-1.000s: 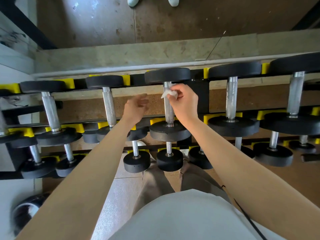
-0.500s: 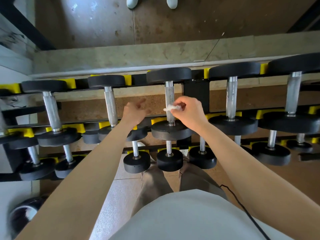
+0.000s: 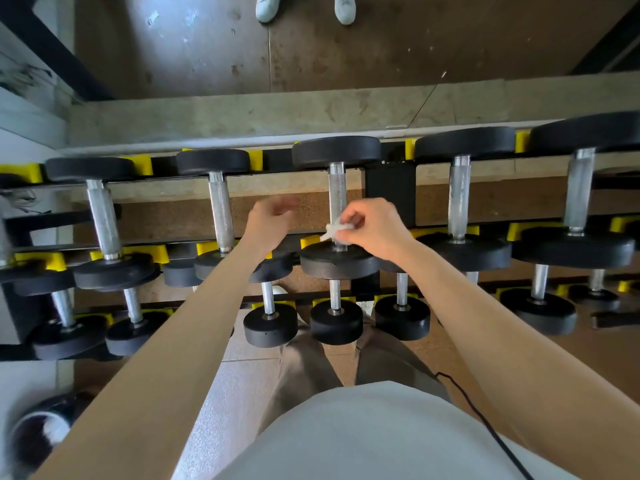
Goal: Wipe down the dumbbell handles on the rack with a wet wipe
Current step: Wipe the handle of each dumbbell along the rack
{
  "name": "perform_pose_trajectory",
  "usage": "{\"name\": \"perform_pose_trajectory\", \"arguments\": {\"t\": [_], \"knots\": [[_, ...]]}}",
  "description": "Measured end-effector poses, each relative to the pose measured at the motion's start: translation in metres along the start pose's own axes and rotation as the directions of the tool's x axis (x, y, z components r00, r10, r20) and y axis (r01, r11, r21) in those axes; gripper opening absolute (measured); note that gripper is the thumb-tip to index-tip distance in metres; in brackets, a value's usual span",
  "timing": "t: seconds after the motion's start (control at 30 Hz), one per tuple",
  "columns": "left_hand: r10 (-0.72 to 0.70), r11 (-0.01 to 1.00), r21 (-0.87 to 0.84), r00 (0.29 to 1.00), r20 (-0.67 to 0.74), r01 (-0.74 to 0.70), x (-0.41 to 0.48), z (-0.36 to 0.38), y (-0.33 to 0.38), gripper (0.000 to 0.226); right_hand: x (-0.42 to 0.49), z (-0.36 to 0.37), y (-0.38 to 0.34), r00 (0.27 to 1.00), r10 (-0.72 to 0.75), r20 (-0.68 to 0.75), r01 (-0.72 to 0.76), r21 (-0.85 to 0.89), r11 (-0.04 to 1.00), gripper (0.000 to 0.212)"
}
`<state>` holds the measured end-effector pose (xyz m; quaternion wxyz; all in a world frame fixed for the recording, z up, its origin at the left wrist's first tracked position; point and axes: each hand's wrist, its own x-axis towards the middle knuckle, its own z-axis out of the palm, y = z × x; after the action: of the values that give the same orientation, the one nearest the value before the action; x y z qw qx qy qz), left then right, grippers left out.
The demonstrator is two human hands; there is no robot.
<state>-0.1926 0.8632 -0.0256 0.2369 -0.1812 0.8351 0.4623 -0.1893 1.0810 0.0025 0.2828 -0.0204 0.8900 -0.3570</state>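
Note:
A black rack (image 3: 391,188) with yellow cradles carries several black dumbbells with knurled steel handles. My right hand (image 3: 372,225) pinches a crumpled white wet wipe (image 3: 335,232) against the near end of the middle dumbbell's handle (image 3: 337,195), just above its front weight plate (image 3: 339,259). My left hand (image 3: 270,223) hovers in the gap between that handle and the neighbouring handle (image 3: 221,209) to the left, fingers loosely curled and holding nothing.
More dumbbells lie right (image 3: 459,199) and left (image 3: 102,216) on the top tier, with smaller ones (image 3: 334,317) on the lower tier by my legs. A concrete ledge (image 3: 277,112) runs behind the rack. Another person's shoes (image 3: 304,8) stand beyond it. A dark ball (image 3: 38,434) sits lower left.
My right hand slid the wipe down the middle handle from its far end to the near end by the front plate. My left hand stayed hovering beside it.

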Motion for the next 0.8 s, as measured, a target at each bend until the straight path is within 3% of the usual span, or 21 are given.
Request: {"name": "perform_pose_trajectory", "arguments": {"t": [0.13, 0.27, 0.37, 0.47, 0.53, 0.63, 0.7, 0.8], "knots": [[0.069, 0.997, -0.041, 0.996, 0.055, -0.066, -0.014, 0.012, 0.012, 0.022, 0.002, 0.016, 0.0, 0.999, -0.021, 0.041, 0.024, -0.077, 0.997, 0.018], [0.103, 0.994, -0.039, 0.991, 0.08, -0.1, -0.024, 0.021, 0.017, 0.017, 0.001, -0.004, 0.018, 0.997, 0.075, 0.017, -0.071, -0.178, 0.982, 0.015], [0.107, 0.994, -0.029, 0.993, 0.057, -0.106, -0.031, 0.027, 0.02, 0.017, -0.002, -0.019, 0.032, 0.984, 0.139, -0.115, -0.14, 0.003, 0.99, 0.017], [0.154, 0.986, -0.062, 0.988, 0.026, -0.152, -0.043, 0.037, 0.03, 0.012, -0.009, -0.023, 0.028, 0.967, 0.193, -0.166, -0.136, 0.306, 0.942, 0.014], [0.227, 0.968, -0.122, 0.972, 0.063, -0.219, -0.051, 0.05, 0.046, 0.023, -0.021, -0.028, 0.023, 0.966, 0.212, -0.149, -0.11, 0.509, 0.854, 0.013], [0.34, 0.938, -0.118, 0.929, 0.147, -0.325, -0.054, 0.076, 0.072, 0.042, -0.039, -0.043, 0.037, 0.954, 0.202, -0.223, -0.032, 0.593, 0.804, 0.015], [0.338, 0.941, -0.085, 0.929, 0.149, -0.329, -0.055, 0.09, 0.085, 0.041, -0.044, -0.056, 0.054, 0.891, 0.264, -0.368, 0.006, 0.591, 0.806, 0.018], [0.304, 0.952, -0.01, 0.945, 0.122, -0.305, -0.056, 0.11, 0.1, 0.035, -0.043, -0.092, 0.089, 0.715, 0.394, -0.578, -0.044, 0.526, 0.849, 0.02]]}}
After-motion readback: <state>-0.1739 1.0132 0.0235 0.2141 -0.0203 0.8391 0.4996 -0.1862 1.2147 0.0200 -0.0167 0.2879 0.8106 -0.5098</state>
